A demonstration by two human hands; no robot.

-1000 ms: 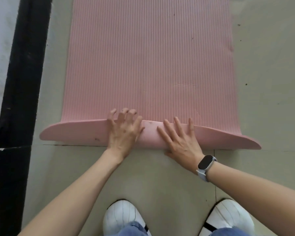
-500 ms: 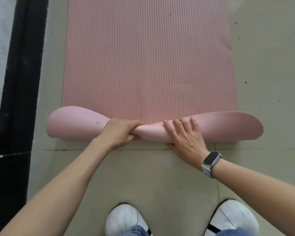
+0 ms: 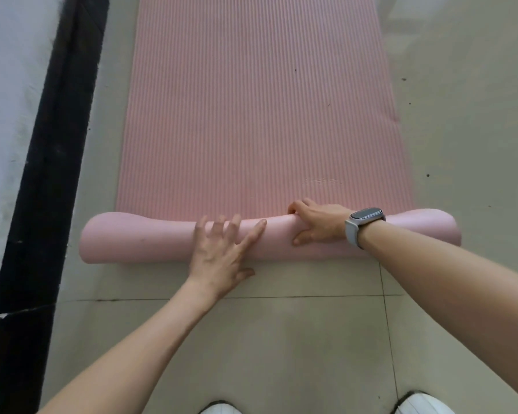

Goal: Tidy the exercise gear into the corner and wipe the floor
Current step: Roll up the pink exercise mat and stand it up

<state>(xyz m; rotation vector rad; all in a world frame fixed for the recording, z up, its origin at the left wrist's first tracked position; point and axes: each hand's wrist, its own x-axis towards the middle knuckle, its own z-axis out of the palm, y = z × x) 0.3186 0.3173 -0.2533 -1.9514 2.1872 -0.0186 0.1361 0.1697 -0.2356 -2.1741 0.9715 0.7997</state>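
1. Pink ribbed foam exercise mat (image 3: 260, 109) lies lengthwise on the pale grey tiled floor (image 3: 281, 339), its far part flat and running out of view at the top edge.
2. Its near end is curled over into a loose, smooth-skinned pink roll (image 3: 150, 237) that stretches crosswise, wider at both ends and slightly pinched in the middle.
3. That roll sits on the floor just beyond a tile seam, with bare tile between it and the person's feet.
4. The left hand (image 3: 222, 255) rests flat on the near face of the roll, left of its middle, fingers spread wide and pointing away, thumb hanging down by the roll's lower edge.
5. The right hand (image 3: 320, 225) is wrapped over the top of the roll, right of its middle: fingers hooked over the far crest, thumb pressed on the near face, so it grips the curled foam.
6. A grey-strapped smartwatch with a dark screen (image 3: 362, 225) sits on the right wrist.
7. A black strip (image 3: 42, 189) runs along the floor's left edge, against a white wall (image 3: 9, 85).
8. Tips of two white shoes (image 3: 422, 404) show at the bottom edge.
9. Small dark specks dot the floor right of the mat.
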